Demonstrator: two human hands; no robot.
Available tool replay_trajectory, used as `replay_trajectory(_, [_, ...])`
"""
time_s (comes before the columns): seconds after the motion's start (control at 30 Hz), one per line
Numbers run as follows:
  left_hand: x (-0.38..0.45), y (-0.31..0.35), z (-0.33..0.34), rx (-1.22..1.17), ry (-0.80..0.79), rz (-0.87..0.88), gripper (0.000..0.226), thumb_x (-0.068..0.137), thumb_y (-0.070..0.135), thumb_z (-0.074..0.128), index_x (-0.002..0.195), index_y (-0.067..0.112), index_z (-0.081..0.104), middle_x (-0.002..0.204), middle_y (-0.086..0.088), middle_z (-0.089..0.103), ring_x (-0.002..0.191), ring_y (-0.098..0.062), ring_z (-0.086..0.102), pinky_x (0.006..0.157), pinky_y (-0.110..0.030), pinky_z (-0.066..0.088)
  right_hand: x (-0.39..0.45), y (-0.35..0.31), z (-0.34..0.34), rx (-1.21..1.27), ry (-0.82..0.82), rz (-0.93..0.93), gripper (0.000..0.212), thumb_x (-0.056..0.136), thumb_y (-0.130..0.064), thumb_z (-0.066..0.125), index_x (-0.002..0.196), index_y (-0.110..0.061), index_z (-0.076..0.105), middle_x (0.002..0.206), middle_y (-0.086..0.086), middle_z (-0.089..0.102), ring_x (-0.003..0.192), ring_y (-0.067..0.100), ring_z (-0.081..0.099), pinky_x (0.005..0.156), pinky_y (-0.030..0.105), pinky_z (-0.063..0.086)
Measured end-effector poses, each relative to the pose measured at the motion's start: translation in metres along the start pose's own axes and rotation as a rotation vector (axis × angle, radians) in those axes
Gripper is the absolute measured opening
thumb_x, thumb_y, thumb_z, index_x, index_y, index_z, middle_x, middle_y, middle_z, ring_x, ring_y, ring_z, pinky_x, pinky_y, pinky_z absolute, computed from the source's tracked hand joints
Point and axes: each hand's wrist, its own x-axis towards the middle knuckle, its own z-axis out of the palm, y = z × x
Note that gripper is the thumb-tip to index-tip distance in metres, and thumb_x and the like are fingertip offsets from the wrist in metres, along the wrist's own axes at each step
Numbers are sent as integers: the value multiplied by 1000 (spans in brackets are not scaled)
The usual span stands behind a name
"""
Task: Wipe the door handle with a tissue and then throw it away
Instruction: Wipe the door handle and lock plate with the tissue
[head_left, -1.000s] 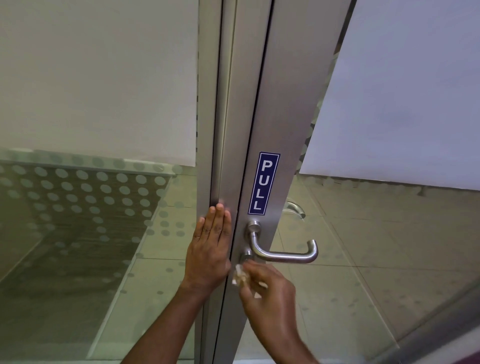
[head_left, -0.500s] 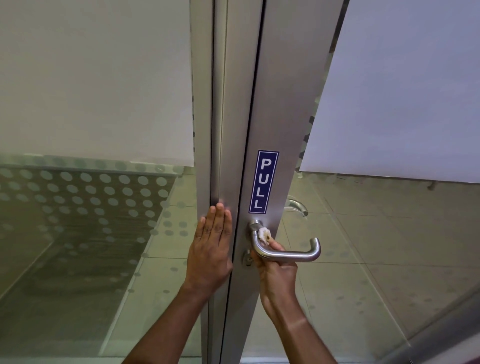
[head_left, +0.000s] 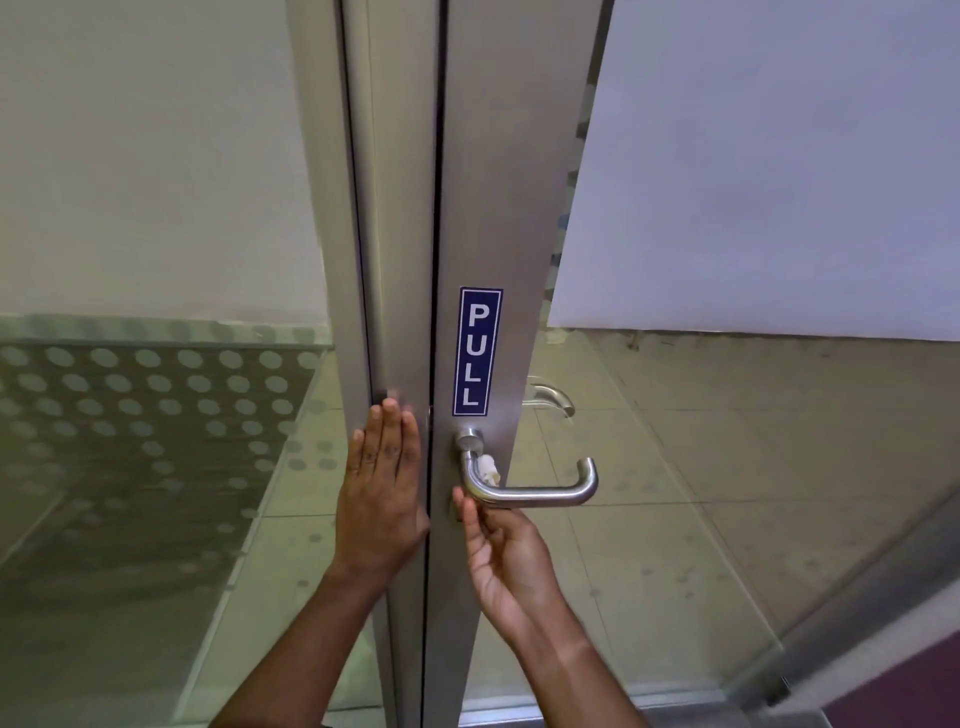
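A brushed-metal lever door handle (head_left: 540, 493) sticks out from the aluminium door stile (head_left: 488, 208) below a blue PULL sticker (head_left: 477, 351). A small wad of white tissue (head_left: 489, 468) shows just behind the handle's bend, near its round base. My right hand (head_left: 506, 558) reaches up from below, its fingers going behind the handle's bar and pinching the tissue against it. My left hand (head_left: 383, 488) lies flat with fingers together on the fixed frame post to the left of the door gap.
Glass panels with a frosted dot pattern (head_left: 145, 395) flank the frame on the left. Through the door glass on the right I see a tiled floor (head_left: 727, 493) and the handle (head_left: 550, 397) on the far side.
My right hand came up from below the lock with the tissue, pushed it behind the handle's bend, and has now dropped slightly so the wrist sits lower. The left hand stays put.
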Motion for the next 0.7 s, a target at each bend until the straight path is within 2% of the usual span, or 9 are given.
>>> replay_trajectory(0.07, [-2,0,0,-1,-6,-8,88,78,12,37,154,8,-7,163,-9,-16,151,-26,-8,122,-40,-4,0,-5,-1,3,20,22,24,83,21,48,88,13,71,90,24,73,76,28,74,67,27,62])
replay_trajectory(0.17, [-2,0,0,-1,-10,-21,91,74,8,37,154,8,-6,163,-9,-16,151,-26,-7,122,-39,-4,-10,-15,-13,49,-22,57,28,72,19,55,94,12,71,87,24,72,72,25,74,69,26,61])
replay_trajectory(0.3, [-1,0,1,5,-12,-30,92,72,4,35,154,8,-6,163,-9,-15,151,-26,-7,123,-40,-3,-16,-42,-33,160,44,20,23,71,14,53,89,9,66,67,18,68,51,17,68,49,19,58])
replay_trajectory(0.37, [-2,1,1,3,-11,-35,92,72,4,34,154,8,-6,163,-9,-15,151,-26,-7,123,-40,-3,-15,-56,-34,164,99,-37,24,70,11,53,91,6,63,63,14,68,47,13,64,47,17,55])
replay_trajectory(0.53, [-2,2,-1,-3,-13,-34,91,72,3,33,154,8,-6,163,-9,-15,151,-26,-6,123,-40,-2,-7,-75,-27,146,188,-210,29,91,7,42,105,-4,66,74,9,77,56,9,70,51,15,54])
replay_trajectory(0.6, [0,4,-4,-7,-11,-33,91,72,3,33,154,8,-6,163,-8,-16,151,-25,-7,123,-40,-2,-4,-79,-27,-5,230,-380,29,93,6,45,111,-3,66,84,7,79,71,10,74,60,18,57])
replay_trajectory(0.7, [1,6,-7,-2,-24,-34,93,71,3,35,154,8,-7,163,-8,-17,151,-25,-7,123,-40,-2,-10,-77,-31,-612,353,-747,25,93,0,59,113,-9,72,100,-1,77,96,7,71,81,24,56])
